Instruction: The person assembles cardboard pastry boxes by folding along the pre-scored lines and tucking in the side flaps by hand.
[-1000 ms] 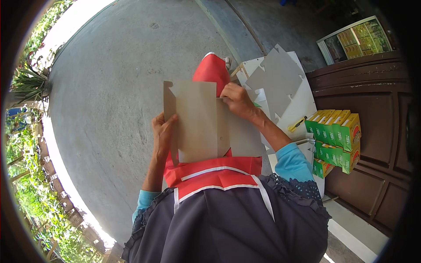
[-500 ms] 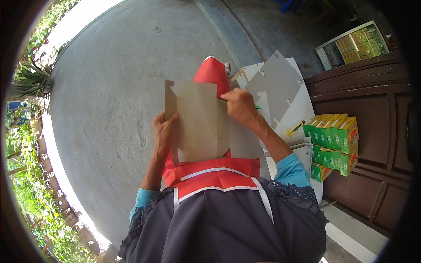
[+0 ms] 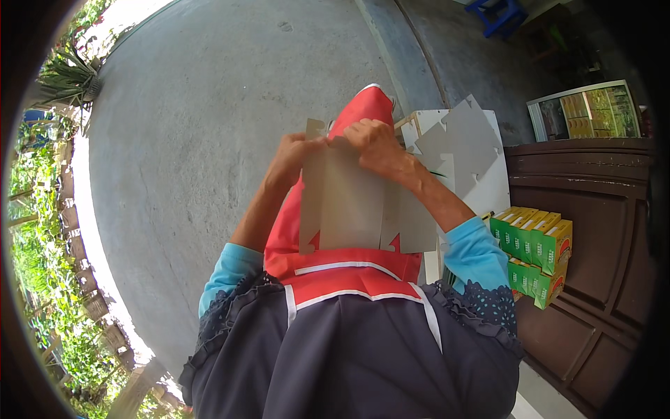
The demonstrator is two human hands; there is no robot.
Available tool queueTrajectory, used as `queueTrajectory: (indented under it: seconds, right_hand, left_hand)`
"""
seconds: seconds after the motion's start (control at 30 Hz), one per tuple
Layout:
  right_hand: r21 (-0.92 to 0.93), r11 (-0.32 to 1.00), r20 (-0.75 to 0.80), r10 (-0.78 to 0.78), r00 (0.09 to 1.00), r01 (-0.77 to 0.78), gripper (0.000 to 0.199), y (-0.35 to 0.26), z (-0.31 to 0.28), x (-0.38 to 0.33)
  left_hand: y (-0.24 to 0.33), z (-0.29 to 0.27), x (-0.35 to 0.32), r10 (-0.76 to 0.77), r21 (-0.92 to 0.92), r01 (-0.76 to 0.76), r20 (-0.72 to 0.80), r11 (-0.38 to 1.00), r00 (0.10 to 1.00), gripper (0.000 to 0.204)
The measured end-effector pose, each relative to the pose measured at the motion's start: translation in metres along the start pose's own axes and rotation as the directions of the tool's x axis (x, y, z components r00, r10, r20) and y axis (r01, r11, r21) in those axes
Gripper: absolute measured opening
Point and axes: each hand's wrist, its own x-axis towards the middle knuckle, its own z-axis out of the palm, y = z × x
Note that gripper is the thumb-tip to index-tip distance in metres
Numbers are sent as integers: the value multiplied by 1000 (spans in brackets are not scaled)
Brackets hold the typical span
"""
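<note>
Hands, my left hand point(image 3: 292, 155) and right hand point(image 3: 373, 143), pinch the flat carton blank's point(image 3: 352, 206) far edge; folding barely begun, all panels unfolded.

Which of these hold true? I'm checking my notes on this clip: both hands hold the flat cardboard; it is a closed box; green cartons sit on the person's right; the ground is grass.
1. Both hands grip the cardboard sheet: true; left hand and right hand pinch its top edge.
2. It is a closed box: false; it is a flat, unfolded blank.
3. Green cartons stand on the person's right: true.
4. The ground is grass: false; it is bare concrete floor.
</note>
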Motion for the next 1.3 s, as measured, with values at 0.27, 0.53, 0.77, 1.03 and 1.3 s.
queueTrajectory:
  seconds: [0.27,0.53,0.77,1.03,1.3]
  right_hand:
    - [-355,934,-266,-68,962,-32,30,-59,39,-54]
    - [330,919,-255,306,917,-215,30,-4,2,-4]
    - [206,936,-249,332,910,-285,30,-20,31,3]
    - [121,931,-291,366,884,-345,22,0,29,-22]
    - [185,935,-279,345,896,-302,16,-14,39,7]
  left_hand:
    - [4,12,10,-133,52,133,-9,990,991,23]
    - [33,28,-6,94,89,-97,31,991,995,38]
    - [35,34,-18,140,135,-136,-23,982,990,38]
    - [27,34,-13,122,98,-120,-9,988,993,40]
    - [23,34,-12,211,147,-210,9,967,977,40]
